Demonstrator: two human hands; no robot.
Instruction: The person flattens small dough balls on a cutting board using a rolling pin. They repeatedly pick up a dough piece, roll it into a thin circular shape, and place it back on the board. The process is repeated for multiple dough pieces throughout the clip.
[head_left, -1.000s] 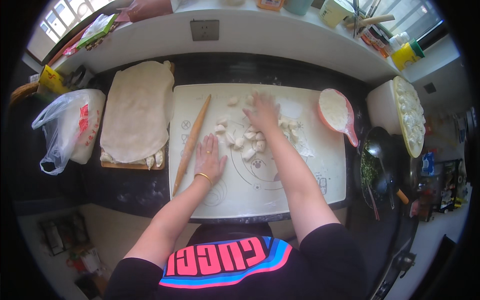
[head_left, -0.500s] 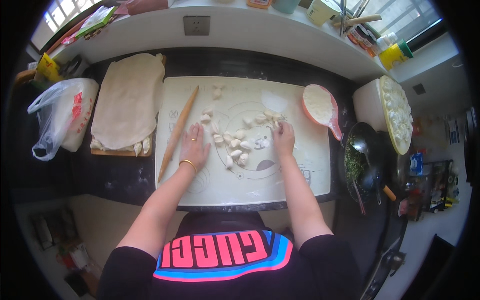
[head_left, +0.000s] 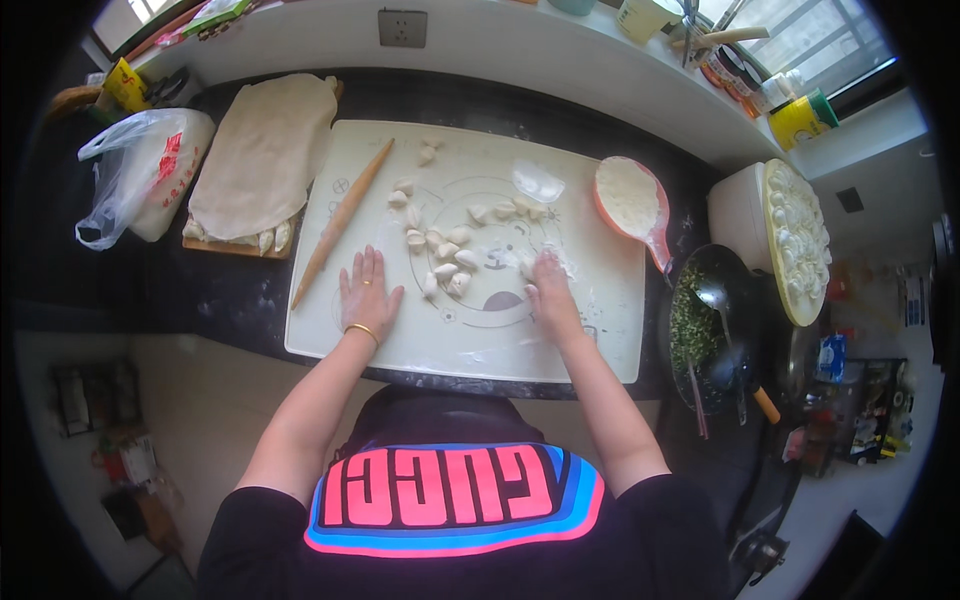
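Note:
My left hand [head_left: 369, 294] lies flat on the white dough mat [head_left: 400, 345], fingers stretched out and nothing in them. My right hand [head_left: 552, 300] is low over the mat's right half, thumb apart from the other fingers, its fingertips on a floury patch. A small whitish bit by those fingertips is too blurred to name. Several small dough pieces [head_left: 459, 284] lie loosely between my hands, with a short row of dough pieces [head_left: 505, 209] farther back. A wooden rolling pin [head_left: 345, 220] rests slantwise on the mat, beyond my left hand.
To the left, a large dough sheet [head_left: 265, 150] covers a loaded board, beside a white plastic bag [head_left: 160, 175]. On the right are a pink scoop of flour [head_left: 630, 200], a wok with chopped green filling [head_left: 695, 325] and a tray of white dumplings [head_left: 798, 245]. A clear scraper [head_left: 538, 184] lies on the mat.
My right hand has come nearer to me, away from the back row of dough pieces, and its pinched fingers have loosened. My left hand has slid slightly nearer. The whole view has shifted.

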